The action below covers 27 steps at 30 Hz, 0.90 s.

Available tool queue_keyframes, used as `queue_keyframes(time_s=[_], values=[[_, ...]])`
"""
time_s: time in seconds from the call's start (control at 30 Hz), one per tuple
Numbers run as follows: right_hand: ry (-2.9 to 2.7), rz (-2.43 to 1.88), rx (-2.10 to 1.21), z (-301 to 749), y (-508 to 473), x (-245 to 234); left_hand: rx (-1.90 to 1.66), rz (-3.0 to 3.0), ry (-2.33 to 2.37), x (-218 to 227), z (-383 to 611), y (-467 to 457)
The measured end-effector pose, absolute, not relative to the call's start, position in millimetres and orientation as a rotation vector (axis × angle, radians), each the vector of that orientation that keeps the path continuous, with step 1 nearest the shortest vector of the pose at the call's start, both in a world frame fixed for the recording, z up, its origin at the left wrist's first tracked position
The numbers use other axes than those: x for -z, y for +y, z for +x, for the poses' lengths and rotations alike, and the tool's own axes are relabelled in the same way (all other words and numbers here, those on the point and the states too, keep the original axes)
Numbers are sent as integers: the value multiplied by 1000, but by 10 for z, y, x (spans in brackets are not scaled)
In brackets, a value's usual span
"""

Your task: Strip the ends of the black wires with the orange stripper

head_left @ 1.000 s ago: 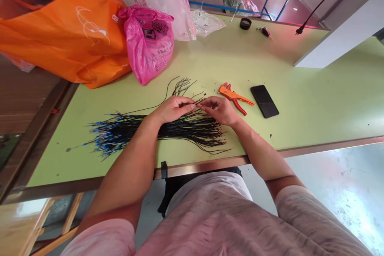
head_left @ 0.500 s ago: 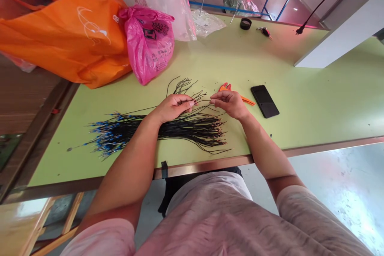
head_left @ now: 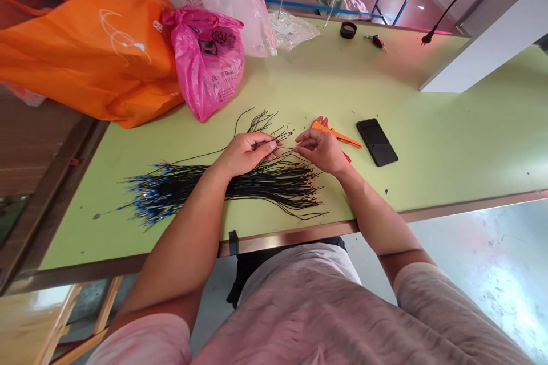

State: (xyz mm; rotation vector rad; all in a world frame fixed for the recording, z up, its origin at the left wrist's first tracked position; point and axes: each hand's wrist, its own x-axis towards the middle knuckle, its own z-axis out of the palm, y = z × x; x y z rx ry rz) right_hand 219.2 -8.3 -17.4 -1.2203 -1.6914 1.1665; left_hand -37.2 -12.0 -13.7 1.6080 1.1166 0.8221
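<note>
Thin black wires (head_left: 276,138) are pinched between the thumb and fingers of my left hand (head_left: 248,154), their loose ends sticking out to the right. Just across a small gap, my right hand (head_left: 321,150) is closed at its fingertips on the end of a black wire. Under and in front of both hands lies a large bundle of black wires (head_left: 265,185), with blue connectors (head_left: 156,197) at the left and bare copper-coloured tips at the right. Orange wire strippers (head_left: 336,133) lie behind my right hand, partly covered by it. A few more wires (head_left: 259,121) fan out behind my left hand.
A black phone (head_left: 377,142) lies right of the strippers. Back left stand an orange bag (head_left: 98,51), a pink plastic bag (head_left: 209,63) and clear plastic bags (head_left: 222,0). Farther back are a black tape roll (head_left: 348,29), keys (head_left: 377,41), a plug (head_left: 427,38) and a white post (head_left: 475,63).
My right hand has moved slightly left, closer to my left hand, and more of the strippers shows behind it. My left hand keeps its hold on the wires.
</note>
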Motion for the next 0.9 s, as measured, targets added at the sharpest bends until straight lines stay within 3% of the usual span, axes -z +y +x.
queue_keyframes(time_s=[0.37,0.5,0.7,0.9], values=[[-1552,-1088,-1275,2105,-71,219,-788,1576,1115,115,-255,-153],[-1844,-1231,-1081,2195,-91,160,-876,1468,1146,140,-253,-126],[-2261,-1044,-1170,2202,-204,15,-906,1424,1155,203,-263,-93],[-2221,-1099,-998,2167,-194,53,-889,1436,1099,218,-305,-87]])
